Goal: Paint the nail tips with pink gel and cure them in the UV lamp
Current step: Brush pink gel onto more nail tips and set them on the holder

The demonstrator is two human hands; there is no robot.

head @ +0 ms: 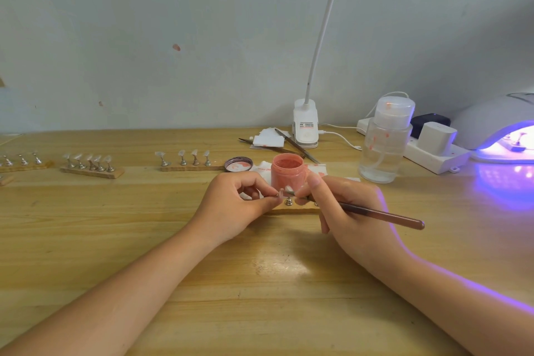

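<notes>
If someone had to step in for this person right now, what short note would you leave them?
Left hand pinches a nail tip on its stand. Right hand holds the brush, bristles at that tip.
Open pink gel jar stands just behind the hands, its lid to the left.
UV lamp at far right is lit, with stands inside.
Left: clear tips on the wooden strips at left look unpainted; paint, then cure.

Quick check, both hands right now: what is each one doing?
Left hand: pinches a nail tip on its stand.
Right hand: holds the brush, bristle end at that nail tip.
</notes>
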